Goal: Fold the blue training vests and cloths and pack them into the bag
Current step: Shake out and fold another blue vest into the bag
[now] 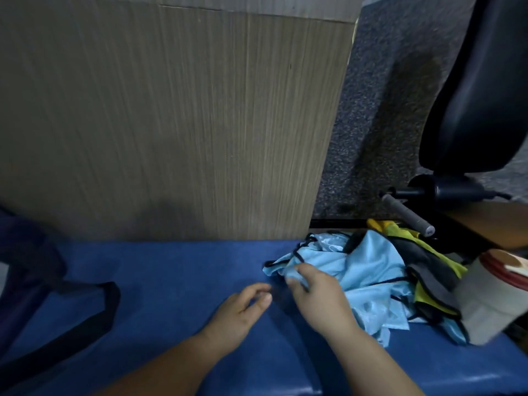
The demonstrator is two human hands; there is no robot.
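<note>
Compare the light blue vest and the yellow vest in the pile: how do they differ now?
The light blue vest lies in front, nearer the person, while the yellow vest lies behind it. The right hand pinches the light blue vest's edge; no hand touches the yellow vest. A grey cloth lies over part of the yellow vest; the light blue vest shows more fully. Both are crumpled, with dark trim.

- The right hand [317,292] is pinching the left edge of a crumpled light blue vest [371,270].
- The left hand [238,308] is reaching in just beside it, fingers loosely bent and holding nothing.
- The vest is lying at the right end of the blue surface [171,267], with a yellow cloth [428,247] and a grey cloth [428,280] bunching against its right side.
- A dark bag [20,252] is sitting at the left end, its black strap [110,305] trailing over the surface.
</note>
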